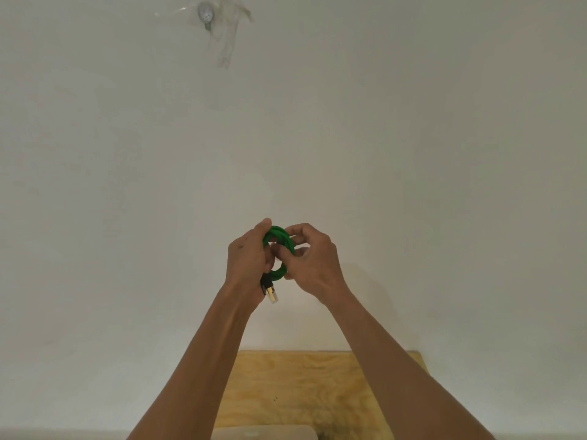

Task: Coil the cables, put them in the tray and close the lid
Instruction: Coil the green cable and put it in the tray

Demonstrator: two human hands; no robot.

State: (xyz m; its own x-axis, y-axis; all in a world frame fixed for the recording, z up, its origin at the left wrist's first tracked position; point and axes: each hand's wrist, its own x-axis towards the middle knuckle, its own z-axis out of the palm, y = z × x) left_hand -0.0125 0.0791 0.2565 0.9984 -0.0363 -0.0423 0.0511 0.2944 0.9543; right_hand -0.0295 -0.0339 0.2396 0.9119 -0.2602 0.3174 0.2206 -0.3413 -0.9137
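Green cable [279, 241], one, bunched into a small coil, held up in mid-air in front of the white wall [413, 154], centre of view. Open space all round it: nothing near at 12, 3 or 9 o'clock. At 6 o'clock, well below, the plywood tabletop [301, 385]; its far edge meets the wall, right corner visible at about 4 o'clock. One pale tray or lid edge [263, 432] at the bottom border, mostly cut off, cannot tell which. One round metal fitting with clear tape [205, 14] on the wall at 11 o'clock, far off.

Two hands, both raised, forearms converging from the lower corners. Left hand [246, 262] fingers curled round the coil's left side, thumb up at the top loop. Right hand [313, 258] pinching the coil's right side, fingers bent over the strands. Hands close together, almost touching. One connector [271, 293], clear plug with gold contacts, hangs out below the left palm at 6 o'clock.
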